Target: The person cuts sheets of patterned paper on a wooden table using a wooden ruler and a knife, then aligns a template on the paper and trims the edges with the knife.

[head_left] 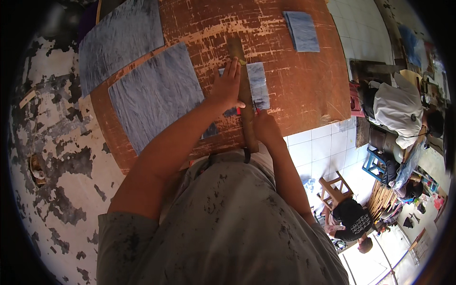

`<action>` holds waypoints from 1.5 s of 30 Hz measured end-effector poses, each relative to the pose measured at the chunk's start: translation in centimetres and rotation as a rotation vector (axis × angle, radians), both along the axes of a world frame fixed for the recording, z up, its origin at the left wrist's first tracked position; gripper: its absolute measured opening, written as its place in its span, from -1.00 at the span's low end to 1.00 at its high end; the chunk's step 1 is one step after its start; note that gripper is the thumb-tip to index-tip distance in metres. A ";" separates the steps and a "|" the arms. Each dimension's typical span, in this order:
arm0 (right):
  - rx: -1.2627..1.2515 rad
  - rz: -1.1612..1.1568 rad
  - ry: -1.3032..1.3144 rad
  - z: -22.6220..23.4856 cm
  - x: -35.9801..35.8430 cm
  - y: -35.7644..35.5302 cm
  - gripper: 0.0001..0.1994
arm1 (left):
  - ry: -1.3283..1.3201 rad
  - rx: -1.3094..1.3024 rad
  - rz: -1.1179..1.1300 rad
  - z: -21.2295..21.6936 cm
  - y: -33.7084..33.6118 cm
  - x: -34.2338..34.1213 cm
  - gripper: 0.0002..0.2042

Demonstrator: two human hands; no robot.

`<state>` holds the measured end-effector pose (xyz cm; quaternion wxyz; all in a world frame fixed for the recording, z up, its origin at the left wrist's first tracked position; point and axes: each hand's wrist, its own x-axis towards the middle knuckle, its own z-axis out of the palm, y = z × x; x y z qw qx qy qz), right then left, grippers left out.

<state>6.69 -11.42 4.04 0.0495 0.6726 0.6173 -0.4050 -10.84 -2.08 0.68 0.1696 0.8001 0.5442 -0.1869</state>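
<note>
My left hand (227, 90) lies with fingers stretched over a long brown straightedge (249, 130), pressing it to the worn brown tabletop (308, 90). My right hand (267, 127) is closed around a small tool with a red part, seemingly a cutter (258, 110); most of it is hidden in the fist. Its thin tip meets the lower end of a streaked blue-grey strip (259, 83) along the straightedge's right side. Bits of the same sheet material show left of the straightedge, partly under my left hand. A small red object (238, 110) peeks out below that hand.
Large blue-grey sheets (156, 95) lie on the table's left, another (123, 40) behind. A small stack of cut pieces (304, 32) sits far right. Beyond the table's right edge are a wooden stool (336, 190), a blue stool (374, 164) and two people (354, 221). A peeling wall or floor (57, 190) borders the left.
</note>
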 end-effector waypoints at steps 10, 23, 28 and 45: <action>0.085 0.080 -0.027 -6.9 -2.2 11.3 -0.43 | -0.046 0.021 -0.032 -0.2 -0.1 0.4 0.45; 0.180 0.353 -0.132 -5.4 -3.7 10.1 -0.66 | -0.002 0.025 -0.050 -0.1 -0.2 0.0 0.43; 0.175 0.034 0.098 -4.0 -2.5 3.9 -0.52 | -0.008 0.033 -0.014 -0.5 -0.2 -0.1 0.45; 0.003 0.151 -0.037 -2.1 -0.3 -4.9 -0.73 | -0.040 -0.018 0.003 -0.3 -0.1 -0.3 0.49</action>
